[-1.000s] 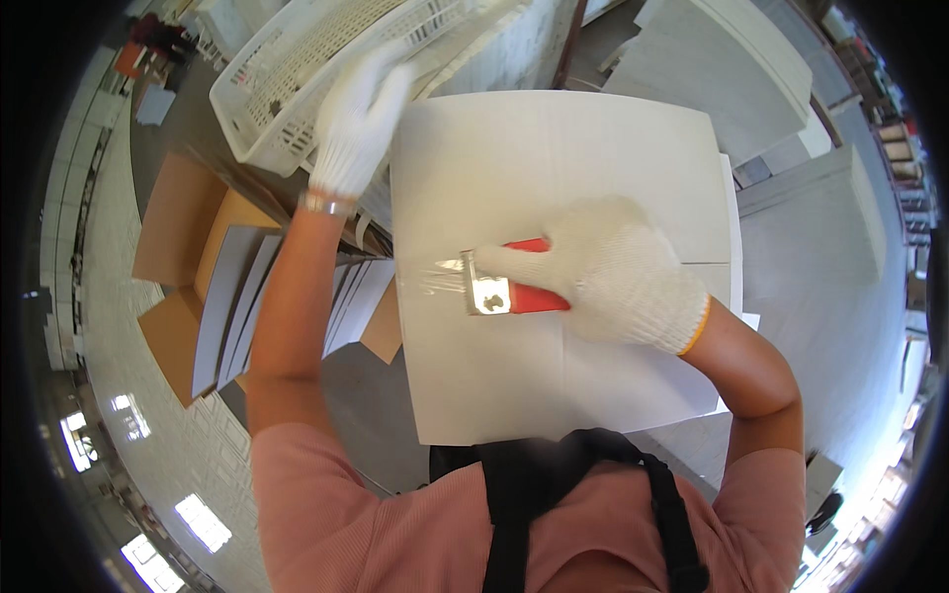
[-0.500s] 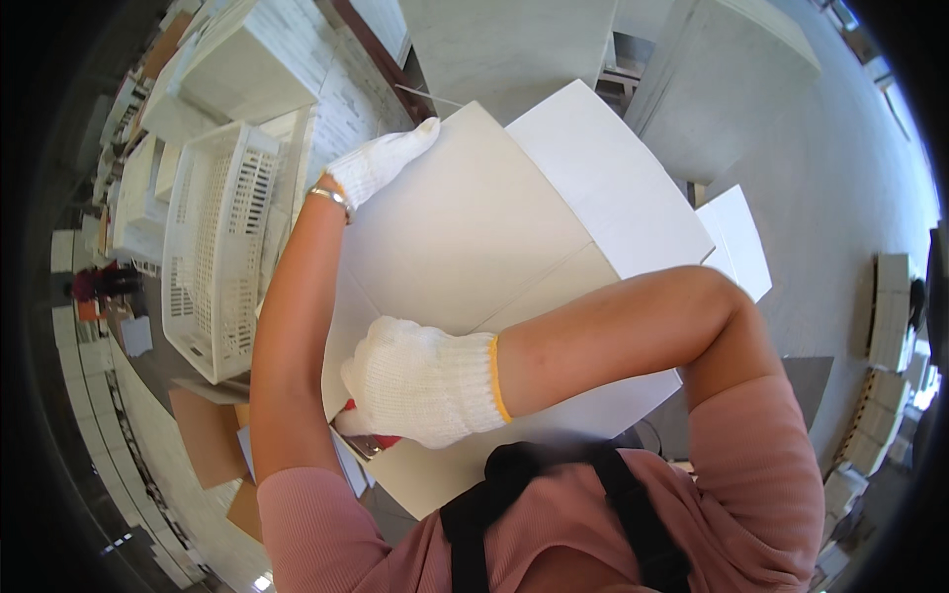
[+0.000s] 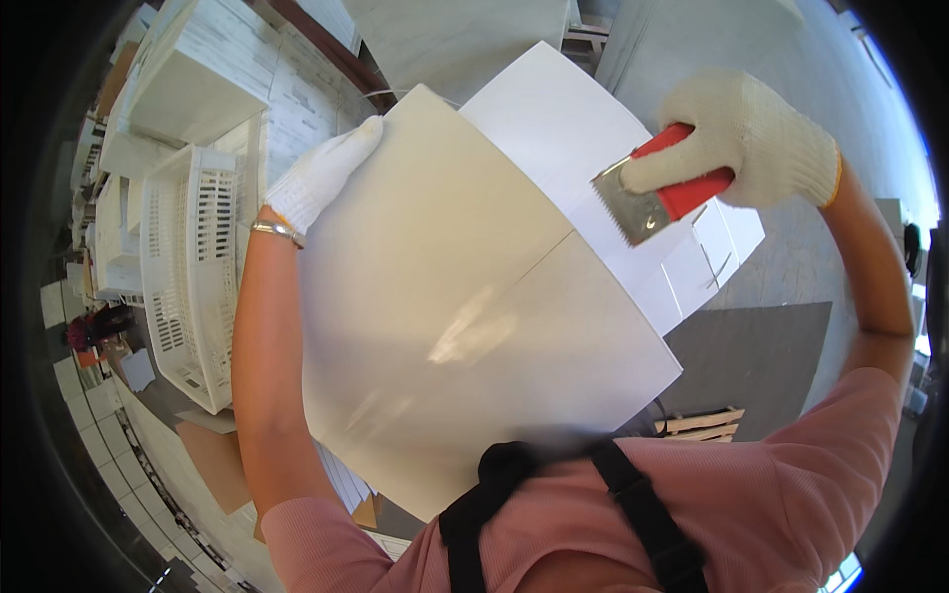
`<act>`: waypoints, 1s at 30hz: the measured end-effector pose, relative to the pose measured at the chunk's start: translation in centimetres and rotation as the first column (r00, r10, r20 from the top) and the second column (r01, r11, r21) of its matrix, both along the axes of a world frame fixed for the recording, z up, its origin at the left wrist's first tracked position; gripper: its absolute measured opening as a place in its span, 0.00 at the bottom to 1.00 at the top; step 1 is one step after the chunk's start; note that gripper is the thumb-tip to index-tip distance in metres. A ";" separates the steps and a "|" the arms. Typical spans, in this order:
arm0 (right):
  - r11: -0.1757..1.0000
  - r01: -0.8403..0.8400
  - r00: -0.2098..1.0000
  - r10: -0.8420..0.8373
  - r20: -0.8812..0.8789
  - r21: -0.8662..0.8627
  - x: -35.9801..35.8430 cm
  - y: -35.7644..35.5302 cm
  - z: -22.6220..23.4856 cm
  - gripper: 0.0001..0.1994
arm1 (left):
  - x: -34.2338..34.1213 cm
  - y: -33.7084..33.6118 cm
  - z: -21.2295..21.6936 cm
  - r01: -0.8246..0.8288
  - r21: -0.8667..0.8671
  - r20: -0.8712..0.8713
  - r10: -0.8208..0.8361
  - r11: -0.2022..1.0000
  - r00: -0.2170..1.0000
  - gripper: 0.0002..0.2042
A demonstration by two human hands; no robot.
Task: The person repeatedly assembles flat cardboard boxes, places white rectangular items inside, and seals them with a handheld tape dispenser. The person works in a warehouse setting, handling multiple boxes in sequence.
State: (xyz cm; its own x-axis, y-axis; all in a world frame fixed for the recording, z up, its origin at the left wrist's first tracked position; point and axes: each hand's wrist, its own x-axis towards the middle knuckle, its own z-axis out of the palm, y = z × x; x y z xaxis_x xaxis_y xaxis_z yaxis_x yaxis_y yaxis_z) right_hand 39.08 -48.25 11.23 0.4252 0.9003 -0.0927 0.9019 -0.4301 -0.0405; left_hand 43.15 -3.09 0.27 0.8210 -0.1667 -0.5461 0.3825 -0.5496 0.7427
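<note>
A large off-white sheet [image 3: 435,247] lies in front of me, with a faint line and a pale shiny streak on its surface. My left hand [image 3: 331,168], in a white knit glove, rests with fingers stretched along its far left edge. Raised at the right, my gloved right hand [image 3: 736,138] grips a toothed scraper [image 3: 652,193] with a red handle and a notched metal blade. The blade hangs over a whiter sheet [image 3: 554,109], which sticks out from under the large one; no contact shows.
To the left stands a white slatted plastic crate [image 3: 188,277], with white boxes [image 3: 203,84] beyond it. An open brown carton [image 3: 217,455] sits lower left. A wooden pallet [image 3: 702,425] shows at the lower right. Far left, a person [image 3: 99,326] is partly visible.
My right hand has swung from the sheet's near left up to the right, carrying the scraper off the sheet. The left hand stays at the edge; the whole view has shifted slightly.
</note>
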 end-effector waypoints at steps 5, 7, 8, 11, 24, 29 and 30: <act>0.987 0.158 0.987 -0.158 -0.028 -0.031 1.2 -3.3 -3.0 0.44 | -0.2 0.4 0.2 -0.009 -0.022 0.019 0.009 1.000 1.000 0.36; 0.991 0.135 0.989 -0.135 -0.065 -0.014 1.7 -3.6 -4.6 0.44 | -0.5 0.4 0.2 -0.034 -0.042 0.010 0.035 0.999 0.999 0.35; 0.991 0.133 0.988 -0.134 -0.080 -0.007 1.8 -4.0 -5.6 0.43 | -0.4 0.0 0.3 -0.046 -0.063 0.011 0.047 0.997 0.999 0.35; 0.990 0.128 0.989 -0.123 -0.086 0.064 2.0 -3.6 -8.6 0.39 | -0.6 0.0 0.7 -0.045 -0.074 -0.010 0.045 0.996 0.999 0.34; 0.934 0.176 0.961 -0.231 -0.151 -0.312 -1.0 2.9 -10.0 0.37 | -3.5 -3.7 1.6 0.153 0.569 0.715 -0.578 0.808 0.393 0.29; 0.948 0.177 0.984 -0.160 0.084 -0.266 -3.0 2.9 -7.5 0.34 | -7.5 -15.2 2.9 0.609 0.499 0.697 -0.703 0.617 0.142 0.20; 0.951 0.167 0.984 -0.144 0.104 -0.262 -3.3 3.0 -7.1 0.31 | -8.0 -16.8 2.2 0.629 0.496 0.722 -0.687 0.599 0.085 0.17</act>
State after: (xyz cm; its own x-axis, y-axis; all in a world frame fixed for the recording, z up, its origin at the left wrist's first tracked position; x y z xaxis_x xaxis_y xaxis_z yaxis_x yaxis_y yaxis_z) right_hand 35.83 -45.24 4.11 0.5744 0.7690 -0.2807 0.8182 -0.5501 0.1673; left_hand 35.14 -19.91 2.51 0.3871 -0.8885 0.2464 -0.8871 -0.2861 0.3622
